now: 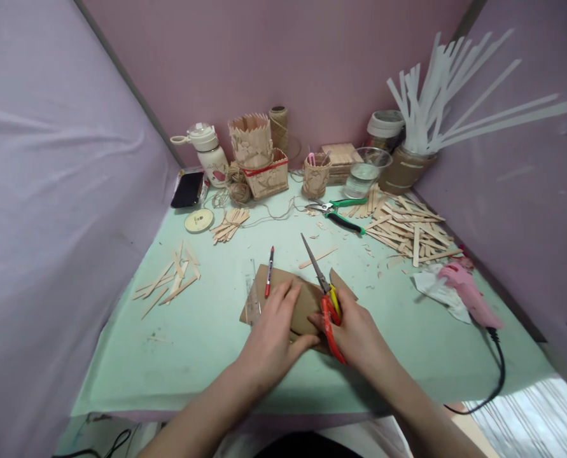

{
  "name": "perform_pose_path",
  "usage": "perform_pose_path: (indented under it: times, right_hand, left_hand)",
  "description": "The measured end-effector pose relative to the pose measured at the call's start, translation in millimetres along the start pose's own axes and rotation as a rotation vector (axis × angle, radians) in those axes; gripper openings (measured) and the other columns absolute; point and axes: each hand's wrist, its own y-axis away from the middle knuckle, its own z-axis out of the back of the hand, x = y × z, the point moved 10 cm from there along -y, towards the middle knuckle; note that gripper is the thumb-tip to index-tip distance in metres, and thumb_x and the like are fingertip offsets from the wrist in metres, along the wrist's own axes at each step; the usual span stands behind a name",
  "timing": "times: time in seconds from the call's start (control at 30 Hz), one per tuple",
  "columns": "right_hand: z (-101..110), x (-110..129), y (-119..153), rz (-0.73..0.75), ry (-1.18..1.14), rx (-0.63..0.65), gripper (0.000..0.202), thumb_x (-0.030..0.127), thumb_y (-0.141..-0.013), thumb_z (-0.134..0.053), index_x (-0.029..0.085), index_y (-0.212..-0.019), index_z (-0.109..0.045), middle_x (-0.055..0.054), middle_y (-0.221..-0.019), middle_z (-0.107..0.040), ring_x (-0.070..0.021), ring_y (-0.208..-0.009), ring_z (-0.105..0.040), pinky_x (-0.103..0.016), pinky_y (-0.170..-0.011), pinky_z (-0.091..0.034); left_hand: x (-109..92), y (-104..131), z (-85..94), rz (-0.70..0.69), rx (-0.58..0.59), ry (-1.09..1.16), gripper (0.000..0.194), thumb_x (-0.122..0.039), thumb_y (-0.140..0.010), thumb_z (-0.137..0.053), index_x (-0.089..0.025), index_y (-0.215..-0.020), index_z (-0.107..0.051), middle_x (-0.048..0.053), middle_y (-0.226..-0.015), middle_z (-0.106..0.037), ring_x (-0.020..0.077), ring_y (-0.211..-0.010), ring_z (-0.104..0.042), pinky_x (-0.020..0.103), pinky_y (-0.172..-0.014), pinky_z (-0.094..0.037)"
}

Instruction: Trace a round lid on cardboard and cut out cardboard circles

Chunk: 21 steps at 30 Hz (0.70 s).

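Observation:
My right hand (362,326) holds a pair of scissors (329,305) with red and yellow handles. Their grey blades point away from me and look closed together. My left hand (278,327) grips a piece of brown cardboard (307,308), fingers over its top and thumb near its front edge. More cardboard (343,285) shows beside the scissors, and my hands hide part of it. Beyond my left fingers, a red marker pen (270,270) lies on the cardboard. A clear ruler (252,296) lies at the left, partly over the cardboard.
Loose wooden sticks lie at left (173,280) and in a heap at right (407,229). Green-handled pruners (343,213) lie behind the scissors. A pink glue gun (471,296) with a cord is at right. Stick-built baskets (268,177), a water bowl (362,178) and a bottle (211,159) stand behind.

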Motion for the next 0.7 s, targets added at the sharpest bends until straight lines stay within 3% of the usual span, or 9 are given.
perform_pose_path:
  times: [0.13, 0.3, 0.37, 0.53, 0.6, 0.7]
  right_hand:
    - [-2.7, 8.2, 2.6, 0.018, 0.162, 0.033, 0.017, 0.036, -0.083, -0.056, 0.025, -0.083, -0.042, -0.006, -0.079, -0.068, -0.0257, -0.074, -0.066, -0.029, -0.060, -0.043]
    - [-2.6, 15.6, 4.6, 0.103, 0.313, 0.071, 0.019, 0.041, -0.087, -0.050, 0.023, -0.088, -0.045, -0.010, -0.079, -0.069, -0.0282, -0.072, -0.066, -0.029, -0.057, -0.039]
    - [13.5, 12.2, 2.7, 0.107, 0.326, 0.008, 0.024, 0.046, -0.087, -0.051, 0.023, -0.089, -0.046, -0.009, -0.076, -0.068, -0.0275, -0.068, -0.066, -0.029, -0.055, -0.038]
    - [82.1, -12.2, -5.1, -0.008, 0.531, -0.306, 0.024, 0.045, -0.090, -0.046, 0.021, -0.089, -0.047, -0.007, -0.068, -0.064, -0.0268, -0.060, -0.062, -0.028, -0.051, -0.031]
    - [95.7, -20.8, -8.6, -0.043, 0.623, -0.342, 0.023, 0.042, -0.090, -0.046, 0.019, -0.091, -0.050, -0.010, -0.071, -0.065, -0.0272, -0.061, -0.061, -0.029, -0.050, -0.030]
    - [99.3, -29.9, -11.6, -0.065, 0.688, -0.345, 0.021, 0.036, -0.090, -0.046, 0.017, -0.091, -0.053, -0.013, -0.076, -0.066, -0.0274, -0.065, -0.061, -0.030, -0.052, -0.032]
  left_hand:
    - [-1.6, 3.7, -13.6, -0.040, 0.025, -0.035, 0.082, -0.030, -0.078, -0.069, -0.021, -0.147, -0.026, 0.019, -0.152, -0.030, 0.0339, -0.142, -0.026, 0.055, -0.112, -0.029]
    - [-7.0, -5.5, -11.3, -0.112, -0.002, -0.067, 0.071, -0.021, -0.077, -0.065, -0.017, -0.140, -0.034, 0.017, -0.139, -0.040, 0.0316, -0.134, -0.036, 0.050, -0.110, -0.034]
    - [-9.7, -8.2, -7.2, -0.132, 0.002, -0.080, 0.074, -0.021, -0.075, -0.067, -0.019, -0.141, -0.034, 0.016, -0.137, -0.041, 0.0321, -0.131, -0.038, 0.051, -0.109, -0.034]
    - [-9.8, -15.1, -1.1, -0.122, 0.068, -0.089, 0.083, -0.019, -0.070, -0.074, -0.022, -0.142, -0.032, 0.015, -0.137, -0.041, 0.0334, -0.130, -0.038, 0.052, -0.109, -0.034]
    - [-6.1, -17.6, -2.7, -0.099, 0.102, -0.081, 0.084, -0.020, -0.069, -0.076, -0.023, -0.141, -0.034, 0.015, -0.137, -0.041, 0.0339, -0.129, -0.038, 0.053, -0.108, -0.034]
    - [-2.4, -19.5, -5.2, -0.099, 0.117, -0.084, 0.086, -0.021, -0.067, -0.079, -0.025, -0.141, -0.035, 0.014, -0.138, -0.042, 0.0344, -0.130, -0.038, 0.054, -0.108, -0.033]
